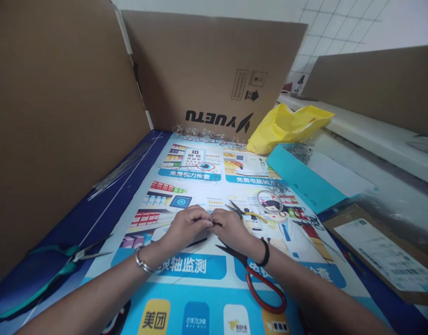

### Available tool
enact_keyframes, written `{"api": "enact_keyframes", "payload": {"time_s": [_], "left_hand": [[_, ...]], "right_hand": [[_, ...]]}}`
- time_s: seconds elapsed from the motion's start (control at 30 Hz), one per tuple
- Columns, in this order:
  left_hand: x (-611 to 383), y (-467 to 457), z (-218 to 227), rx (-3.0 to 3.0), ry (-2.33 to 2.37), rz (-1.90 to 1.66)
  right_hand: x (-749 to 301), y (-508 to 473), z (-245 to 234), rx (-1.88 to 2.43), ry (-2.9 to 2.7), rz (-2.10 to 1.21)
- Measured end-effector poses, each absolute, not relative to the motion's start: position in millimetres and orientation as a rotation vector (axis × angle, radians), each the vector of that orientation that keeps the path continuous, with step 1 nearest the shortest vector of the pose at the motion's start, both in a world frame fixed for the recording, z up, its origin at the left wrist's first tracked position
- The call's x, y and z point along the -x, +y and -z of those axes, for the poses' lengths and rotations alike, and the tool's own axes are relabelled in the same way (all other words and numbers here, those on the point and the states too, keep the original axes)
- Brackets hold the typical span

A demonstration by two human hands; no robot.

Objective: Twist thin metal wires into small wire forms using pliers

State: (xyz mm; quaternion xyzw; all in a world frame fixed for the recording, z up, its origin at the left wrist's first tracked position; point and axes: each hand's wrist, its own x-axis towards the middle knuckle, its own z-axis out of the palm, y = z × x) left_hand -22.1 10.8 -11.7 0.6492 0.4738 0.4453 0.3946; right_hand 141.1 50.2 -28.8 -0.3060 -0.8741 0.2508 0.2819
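Observation:
My left hand [186,226] and my right hand [231,229] meet at the middle of a printed poster [200,279] on the table. Both are pinched together on a small thin piece, perhaps wire, too small to name. A silver bangle circles my left wrist and a black band my right. Red-handled scissors [262,288] lie under my right forearm. Small yellow-handled pliers [247,213] rest just beyond my right hand, next to a roll of clear tape [270,201].
Teal-handled pliers [49,274] lie at the left. Thin wire rods [119,172] lean along the left cardboard wall [60,116]. A cardboard box [214,70] stands behind, with a yellow bag [287,125], a teal sheet [304,181] and a labelled parcel [384,251] to the right.

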Motion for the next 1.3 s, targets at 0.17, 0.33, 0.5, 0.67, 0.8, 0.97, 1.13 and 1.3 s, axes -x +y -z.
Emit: {"api": "enact_keyframes", "payload": {"time_s": [0.17, 0.33, 0.5, 0.67, 0.8, 0.97, 1.13, 1.3], "left_hand": [[21.7, 12.9, 15.0, -1.682, 1.215, -1.091], [24.7, 11.5, 6.2, -1.656, 1.266, -1.163], [28.7, 4.8, 0.5, -1.732, 1.382, -1.109], [29.1, 1.8, 6.6, -1.893, 1.327, -1.091], [29.7, 2.2, 12.5, -1.935, 1.290, -1.067], [30.1, 1.7, 14.1, -1.978, 1.256, -1.016], [29.0, 0.4, 11.5, -1.986, 1.259, -0.946], [29.3, -0.4, 7.2, -1.931, 1.223, -0.883]], "right_hand": [[-139.7, 52.1, 29.7, 0.923, -2.419, -0.644], [-149.0, 53.7, 4.9, 0.863, -2.499, -0.641], [-165.8, 51.7, -20.9, 0.886, -2.336, -0.625], [-166.6, 47.0, -23.6, 0.820, -2.252, -0.591], [-164.1, 45.3, -20.3, 0.780, -2.207, -0.579], [-163.4, 44.2, -21.5, 0.817, -2.174, -0.705], [-163.5, 44.4, -22.2, 0.801, -2.162, -0.830], [-165.5, 46.0, -20.0, 0.781, -2.080, -1.045]]}}
